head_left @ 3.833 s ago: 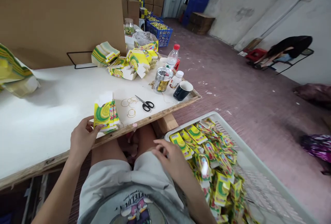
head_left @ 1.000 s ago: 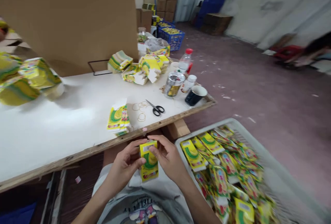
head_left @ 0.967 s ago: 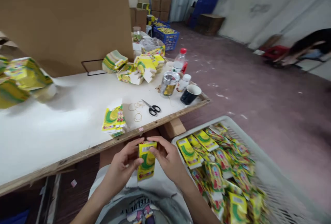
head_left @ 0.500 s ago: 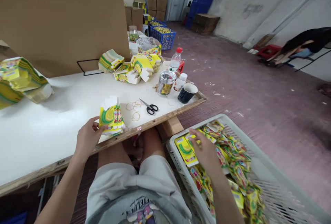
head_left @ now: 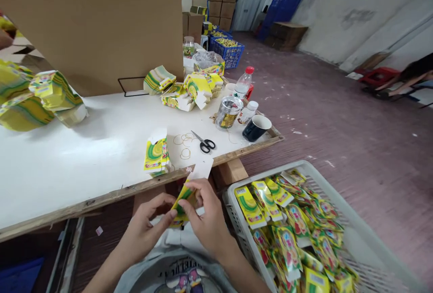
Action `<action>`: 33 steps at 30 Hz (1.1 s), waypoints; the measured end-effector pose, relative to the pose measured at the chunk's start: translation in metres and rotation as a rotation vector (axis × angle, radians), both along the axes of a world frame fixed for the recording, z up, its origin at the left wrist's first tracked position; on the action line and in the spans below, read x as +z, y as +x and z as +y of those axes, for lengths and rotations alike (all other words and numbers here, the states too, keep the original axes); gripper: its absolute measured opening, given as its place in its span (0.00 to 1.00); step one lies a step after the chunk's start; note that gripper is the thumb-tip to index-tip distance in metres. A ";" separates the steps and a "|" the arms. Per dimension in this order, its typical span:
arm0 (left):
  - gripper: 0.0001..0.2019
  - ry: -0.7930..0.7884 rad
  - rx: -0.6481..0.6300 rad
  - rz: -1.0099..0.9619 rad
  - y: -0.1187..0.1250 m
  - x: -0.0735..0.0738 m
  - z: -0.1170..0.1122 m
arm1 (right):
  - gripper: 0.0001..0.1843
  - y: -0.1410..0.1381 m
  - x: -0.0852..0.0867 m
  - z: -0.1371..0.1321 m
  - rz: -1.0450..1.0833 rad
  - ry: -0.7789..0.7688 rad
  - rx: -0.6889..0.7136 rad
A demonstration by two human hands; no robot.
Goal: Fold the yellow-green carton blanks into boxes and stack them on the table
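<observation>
Both hands meet above my lap, below the table edge. My left hand (head_left: 149, 225) and my right hand (head_left: 203, 214) pinch a flat yellow and green carton (head_left: 184, 194) between them; its white flap sticks up toward the table edge. A small stack of the same flat cartons (head_left: 156, 155) lies on the white table (head_left: 84, 148) just above my hands. To my right stands a white plastic crate (head_left: 341, 194) filled with several yellow and green cartons (head_left: 287, 230).
Rubber bands (head_left: 182, 145) and black scissors (head_left: 204, 142) lie near the stack. A jar (head_left: 228, 112), bottle (head_left: 243, 85) and dark mug (head_left: 257, 128) crowd the table's right corner. Carton piles sit at the back (head_left: 189, 88) and left (head_left: 37, 99). A seated person (head_left: 411, 76) is far right.
Half a second ago my left hand rested by the table stack and my right hand reached into the crate. Both now hold one carton over my lap.
</observation>
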State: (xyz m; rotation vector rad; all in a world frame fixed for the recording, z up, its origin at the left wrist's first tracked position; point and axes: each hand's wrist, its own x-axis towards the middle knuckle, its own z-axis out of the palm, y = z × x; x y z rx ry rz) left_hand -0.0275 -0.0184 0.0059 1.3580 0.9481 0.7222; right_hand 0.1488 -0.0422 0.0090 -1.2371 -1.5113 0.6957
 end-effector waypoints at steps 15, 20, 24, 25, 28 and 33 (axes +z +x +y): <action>0.22 -0.322 0.177 -0.338 0.027 -0.021 -0.001 | 0.12 -0.004 -0.023 -0.010 0.119 -0.138 -0.178; 0.23 -0.098 0.170 -0.151 0.025 -0.020 -0.003 | 0.12 0.001 -0.034 -0.007 0.263 -0.239 -0.162; 0.29 -0.066 0.092 -0.268 0.016 -0.014 -0.001 | 0.22 0.011 -0.029 -0.006 0.371 -0.201 0.005; 0.27 -0.079 0.043 -0.297 0.014 -0.013 0.000 | 0.18 0.015 -0.027 -0.006 0.345 -0.197 0.055; 0.17 -0.168 -0.094 -0.365 0.009 -0.012 0.001 | 0.07 0.024 -0.018 -0.005 0.221 -0.196 0.148; 0.26 -0.240 -0.092 -0.431 0.012 -0.011 0.000 | 0.12 0.025 -0.016 -0.001 0.152 -0.140 0.111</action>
